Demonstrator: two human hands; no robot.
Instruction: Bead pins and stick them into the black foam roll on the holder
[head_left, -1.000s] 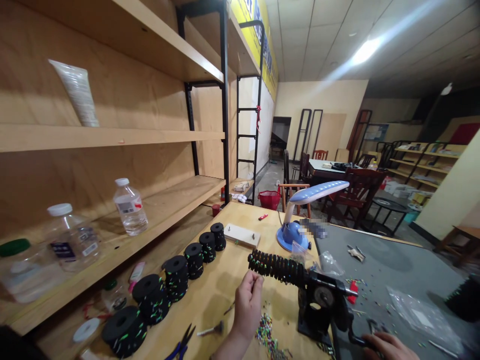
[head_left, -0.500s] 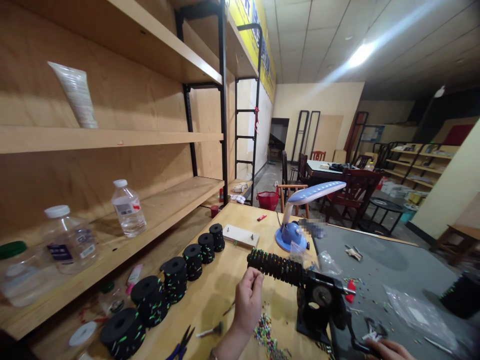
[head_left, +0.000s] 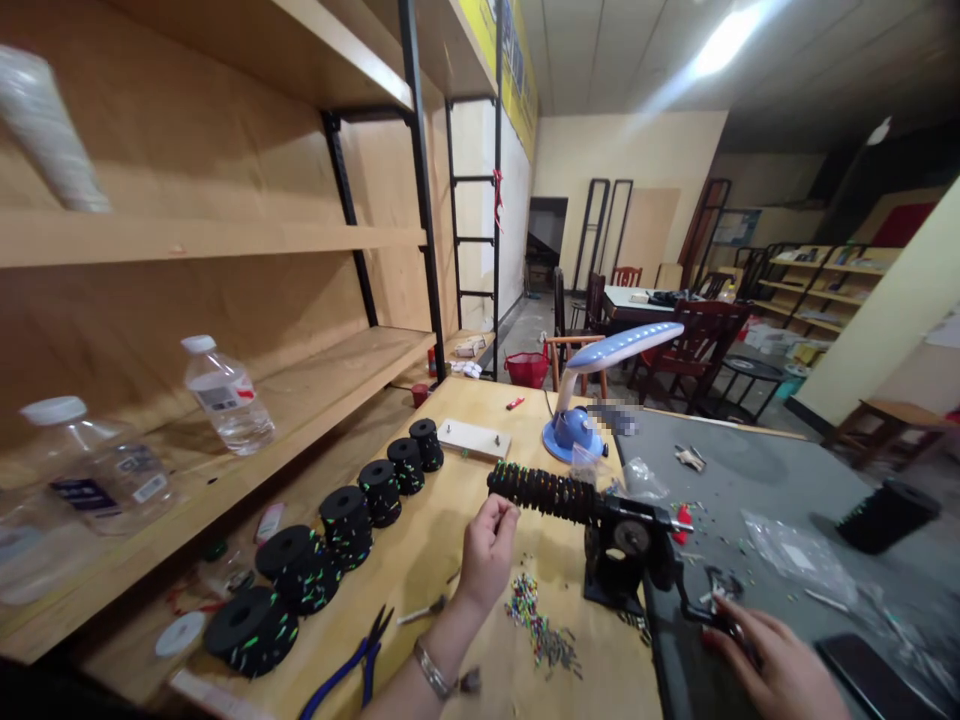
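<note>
A black hand-cranked winder (head_left: 626,545) stands at the table's edge. Its shaft carries a long black ribbed roll (head_left: 544,492) flecked with green and orange bits. Just below the roll's left end, my left hand (head_left: 489,545) is closed in a pinch; what lies between the fingertips is too small to make out. My right hand (head_left: 765,645) is wrapped round the winder's crank handle (head_left: 731,628) at lower right. Small multicoloured pieces (head_left: 529,605) lie in a loose pile on the wood between my left hand and the winder.
Several black spools with coloured flecks (head_left: 345,520) line the table's left side. Blue-handled pliers (head_left: 360,660) lie in front. A blue desk lamp (head_left: 574,435) and a white board with two pegs (head_left: 474,438) stand behind. On the grey surface are a phone (head_left: 874,680) and plastic bags (head_left: 799,555).
The camera view has shifted, bringing the pliers and the phone further into sight. The crank handle and my right hand show higher in the picture. My left hand stays pinched by the roll.
</note>
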